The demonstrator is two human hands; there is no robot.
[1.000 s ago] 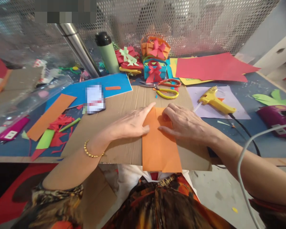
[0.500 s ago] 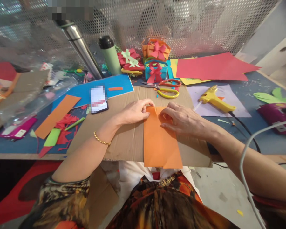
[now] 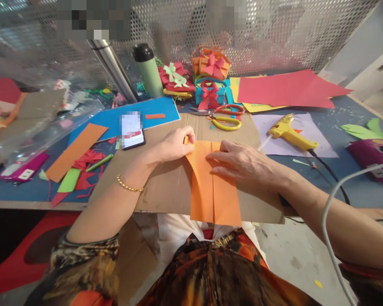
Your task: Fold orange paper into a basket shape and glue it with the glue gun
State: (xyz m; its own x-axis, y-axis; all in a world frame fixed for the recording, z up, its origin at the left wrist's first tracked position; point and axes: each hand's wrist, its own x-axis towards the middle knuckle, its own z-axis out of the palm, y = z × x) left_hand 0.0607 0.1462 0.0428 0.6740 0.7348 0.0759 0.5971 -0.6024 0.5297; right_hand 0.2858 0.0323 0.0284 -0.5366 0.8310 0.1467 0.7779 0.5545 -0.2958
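A folded sheet of orange paper lies on a flat piece of brown cardboard, its near end reaching the cardboard's front edge. A lengthwise seam runs down its middle between two flaps. My left hand pinches the top left corner between thumb and fingers and lifts that edge a little, so the left side bows. Across the upper right part rests my right hand, fingers stretched out and lying on the right flap near the seam.
Beyond the paper lie scissors with red and yellow handles. A yellow glue gun rests on lilac paper at right, its black cord trailing forward. A phone, a green bottle, small paper baskets and red sheets surround the cardboard.
My left hand has moved slightly left and raised the paper's top left corner. The middle seam now shows along the paper's whole length. My right hand still lies on the right side.
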